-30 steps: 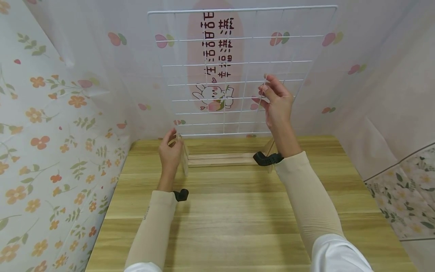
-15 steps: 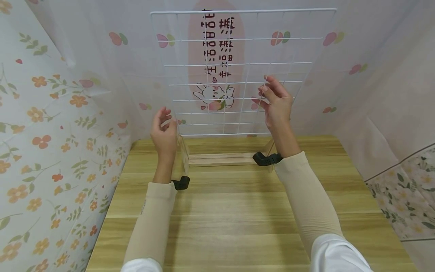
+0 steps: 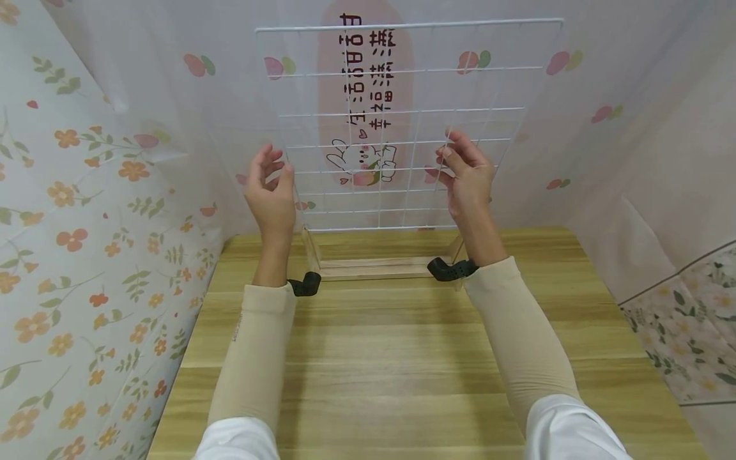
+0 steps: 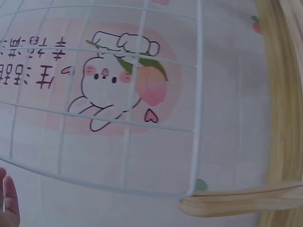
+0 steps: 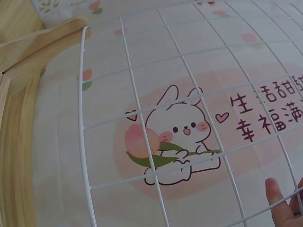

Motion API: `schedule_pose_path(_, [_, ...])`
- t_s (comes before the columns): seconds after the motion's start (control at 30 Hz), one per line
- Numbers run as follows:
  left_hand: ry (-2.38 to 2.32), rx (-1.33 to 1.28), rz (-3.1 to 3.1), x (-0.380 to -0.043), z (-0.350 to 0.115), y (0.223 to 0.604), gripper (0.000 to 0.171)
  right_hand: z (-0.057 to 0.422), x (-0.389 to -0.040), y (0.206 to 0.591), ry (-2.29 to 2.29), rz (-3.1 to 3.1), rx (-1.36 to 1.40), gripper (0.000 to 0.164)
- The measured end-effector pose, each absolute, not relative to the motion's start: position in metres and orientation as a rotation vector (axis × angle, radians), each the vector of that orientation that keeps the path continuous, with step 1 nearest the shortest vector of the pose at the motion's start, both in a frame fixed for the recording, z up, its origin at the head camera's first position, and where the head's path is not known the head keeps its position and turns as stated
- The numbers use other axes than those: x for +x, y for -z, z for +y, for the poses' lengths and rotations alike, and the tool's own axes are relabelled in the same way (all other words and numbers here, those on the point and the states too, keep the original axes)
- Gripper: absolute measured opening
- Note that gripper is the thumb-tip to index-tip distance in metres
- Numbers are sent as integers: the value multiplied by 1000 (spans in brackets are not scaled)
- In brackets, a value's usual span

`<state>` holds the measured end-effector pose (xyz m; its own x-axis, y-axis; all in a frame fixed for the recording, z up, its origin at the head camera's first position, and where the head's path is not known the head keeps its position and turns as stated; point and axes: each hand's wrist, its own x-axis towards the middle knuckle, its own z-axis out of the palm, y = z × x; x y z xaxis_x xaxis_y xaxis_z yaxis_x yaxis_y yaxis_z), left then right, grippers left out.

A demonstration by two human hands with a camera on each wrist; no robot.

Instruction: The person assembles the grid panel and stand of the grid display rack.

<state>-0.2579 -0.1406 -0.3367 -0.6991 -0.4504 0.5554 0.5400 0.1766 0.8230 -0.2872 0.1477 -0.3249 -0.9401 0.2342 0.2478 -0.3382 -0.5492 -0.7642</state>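
Note:
A white wire grid panel (image 3: 402, 112) stands up at the back, its bottom edge at the tops of a light wooden stand (image 3: 376, 268). My right hand (image 3: 471, 179) reaches up to the panel's right part and pinches one of its wires between thumb and fingers. Beside the left edge wire is my left hand (image 3: 273, 198), palm toward the panel, fingers loosely bent with nothing in them. In the left wrist view, a lower corner of the panel meets a wooden arm of the stand (image 4: 241, 201). The right wrist view shows another wooden arm (image 5: 42, 38) at the opposite corner.
Behind the panel hangs a pale curtain (image 3: 546, 147) printed with a rabbit, tulips and lettering. A flowered cloth (image 3: 103, 275) bounds the left side and another sheet (image 3: 650, 211) the right. The stand rests at the back of a wood-grain table (image 3: 368, 370).
My left hand has risen from the stand's left leg to partway up the panel's left edge. The panel's top edge has dropped slightly in view. My right hand keeps its place on the wire.

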Motion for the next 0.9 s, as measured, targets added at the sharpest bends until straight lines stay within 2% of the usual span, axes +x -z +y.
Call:
schedule_pose_path(0.4, [1599,-116,-1736,-266,-142,318,36,146,-288,333,-2492,-1310,162,27])
schedule_pose_path(0.9, [1577,-112,-1731,-273,-140,315,32,146,-284,346,-2510,-1294,173,20])
